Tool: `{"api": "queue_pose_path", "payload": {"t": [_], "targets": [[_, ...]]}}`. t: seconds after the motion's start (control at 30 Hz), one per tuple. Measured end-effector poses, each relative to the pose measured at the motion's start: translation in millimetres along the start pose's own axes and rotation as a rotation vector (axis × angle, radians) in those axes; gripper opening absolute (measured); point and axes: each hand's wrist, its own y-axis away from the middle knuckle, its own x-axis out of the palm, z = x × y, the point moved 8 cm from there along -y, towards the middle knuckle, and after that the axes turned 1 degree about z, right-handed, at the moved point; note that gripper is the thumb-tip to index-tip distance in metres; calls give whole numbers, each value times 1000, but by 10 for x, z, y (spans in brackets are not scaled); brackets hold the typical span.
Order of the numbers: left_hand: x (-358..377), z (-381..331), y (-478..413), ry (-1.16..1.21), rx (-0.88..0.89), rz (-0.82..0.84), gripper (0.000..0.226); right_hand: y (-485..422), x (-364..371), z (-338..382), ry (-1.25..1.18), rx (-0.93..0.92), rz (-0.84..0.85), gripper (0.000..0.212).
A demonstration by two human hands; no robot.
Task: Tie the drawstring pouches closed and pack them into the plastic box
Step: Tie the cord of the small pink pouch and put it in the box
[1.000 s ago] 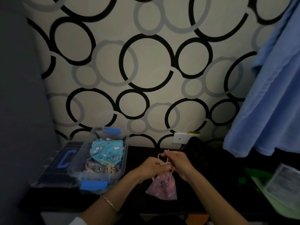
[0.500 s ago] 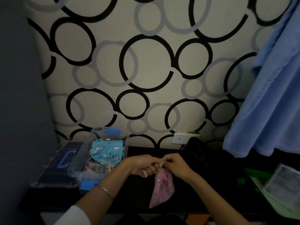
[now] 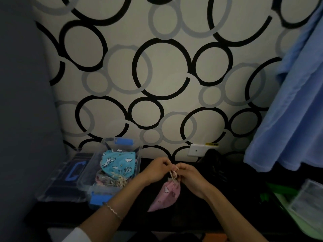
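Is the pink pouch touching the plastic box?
Apart. Head view: the pink pouch hangs right of the plastic box, with the left forearm between them.

One camera sits on the person's head. It looks forward and a bit down. The wall (image 3: 162,70) with rings is straight ahead and fills most of the picture. The dark table (image 3: 201,213) is low down, right under the camera. The left hand (image 3: 157,169) and right hand (image 3: 190,177) reach in from the bottom, close up, pinching a string (image 3: 173,174). The box (image 3: 139,159) is low on the left, the blue cloth (image 3: 293,110) on the right
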Motion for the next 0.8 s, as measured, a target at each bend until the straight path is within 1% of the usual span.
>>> {"api": "queue_pose_path", "payload": {"t": [0.1,0.2,0.27,0.37,0.43,0.5,0.57,0.63,0.67,0.73,0.8], "targets": [[-33,-2,-29,26,-9,-2,19,-13,57,24,20,1,33,7],[-36,25,-36,57,-53,40,21,-28,59,38,108,24,42,25],[-30,70,-31,74,-94,59,22,-35,51,55,151,28,43,31],[2,136,-3,107,-139,78,23,-49,4,54,9,3,-11,29],[17,151,11,98,-134,71,26,-65,-63,12,-76,-16,-69,36],[43,151,21,66,-117,75,25,-67,-60,-46,-135,-21,-65,40],[58,154,27,39,-104,65,24,-66,-42,-108,-247,-1,-60,37],[65,158,31,63,-101,43,26,-54,-40,-134,-331,2,-76,37],[77,166,38,78,-109,42,27,-45,-29,-128,-312,-9,-75,36],[110,177,49,111,-132,51,30,-21,5,-95,-189,-57,-72,33],[145,175,41,165,-142,75,32,-2,-11,-57,-119,-97,-107,31]]}}
